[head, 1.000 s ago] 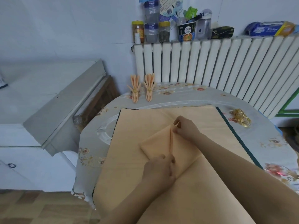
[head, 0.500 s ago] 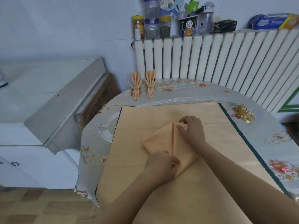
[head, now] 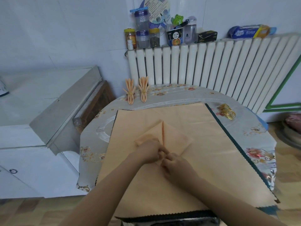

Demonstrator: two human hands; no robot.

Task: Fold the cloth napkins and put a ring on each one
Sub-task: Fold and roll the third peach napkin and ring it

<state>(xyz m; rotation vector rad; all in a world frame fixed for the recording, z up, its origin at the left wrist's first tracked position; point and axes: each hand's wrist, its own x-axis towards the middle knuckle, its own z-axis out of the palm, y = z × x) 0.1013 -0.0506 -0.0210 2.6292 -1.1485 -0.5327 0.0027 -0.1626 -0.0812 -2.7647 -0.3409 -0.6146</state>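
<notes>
A peach napkin point(head: 172, 136), folded into a kite shape with a centre crease, lies on a stack of flat peach cloths point(head: 187, 160). My left hand point(head: 148, 151) and my right hand point(head: 175, 163) meet at its near tip, and both pinch the cloth there. Two finished napkins, each fanned out and held by a gold ring, lie at the table's far left: one point(head: 129, 92) beside the other point(head: 143, 89). A pile of several gold rings point(head: 227, 111) sits at the far right of the table.
The round table has a floral cover point(head: 254, 136) and stands against a white radiator point(head: 211, 66) topped with jars, bottles and boxes. A white cabinet point(head: 40, 101) is close on the left. A dark-edged cloth point(head: 228, 136) shows beneath the stack.
My right hand has left the napkin's far point and come down to the near tip, beside my left hand. The napkin's far point now lies flat and uncovered.
</notes>
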